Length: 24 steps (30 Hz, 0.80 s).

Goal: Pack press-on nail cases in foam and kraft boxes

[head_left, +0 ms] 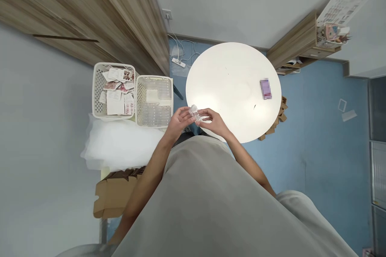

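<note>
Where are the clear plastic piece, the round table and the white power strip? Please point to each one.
Clear plastic piece (194, 111): head view, on its visible middle.
Round table (230, 96): head view, on a bare part of its top.
White power strip (178, 62): head view, on its middle.

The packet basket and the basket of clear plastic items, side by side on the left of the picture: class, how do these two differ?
Contents: the packet basket holds printed packets; the plastic basket holds clear plastic items.
Order: the packet basket's load lies jumbled, while the plastic basket's sits largely in rows.
Place: the plastic basket is nearer the round table than the packet basket.
Shared: both are pale and open-topped.
</note>
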Motion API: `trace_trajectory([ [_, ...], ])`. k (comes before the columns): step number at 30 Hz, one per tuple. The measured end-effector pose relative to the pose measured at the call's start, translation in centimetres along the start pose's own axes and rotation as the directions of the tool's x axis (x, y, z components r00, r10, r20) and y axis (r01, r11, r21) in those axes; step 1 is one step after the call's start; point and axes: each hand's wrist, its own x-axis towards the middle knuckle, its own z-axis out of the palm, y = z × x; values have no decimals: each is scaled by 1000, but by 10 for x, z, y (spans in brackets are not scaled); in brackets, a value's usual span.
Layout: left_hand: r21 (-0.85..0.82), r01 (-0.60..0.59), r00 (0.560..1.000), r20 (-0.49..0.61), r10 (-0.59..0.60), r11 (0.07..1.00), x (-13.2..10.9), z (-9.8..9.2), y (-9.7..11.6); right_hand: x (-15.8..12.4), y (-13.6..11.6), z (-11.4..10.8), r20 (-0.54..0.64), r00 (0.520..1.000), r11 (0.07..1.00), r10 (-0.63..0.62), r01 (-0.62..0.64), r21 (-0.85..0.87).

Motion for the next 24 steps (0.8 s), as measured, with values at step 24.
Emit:
trace_trajectory([
  [24,2,-27,995,-101,27,1000,-11,-8,-13,8,-14,-3,92,992,995,90,-93,29],
])
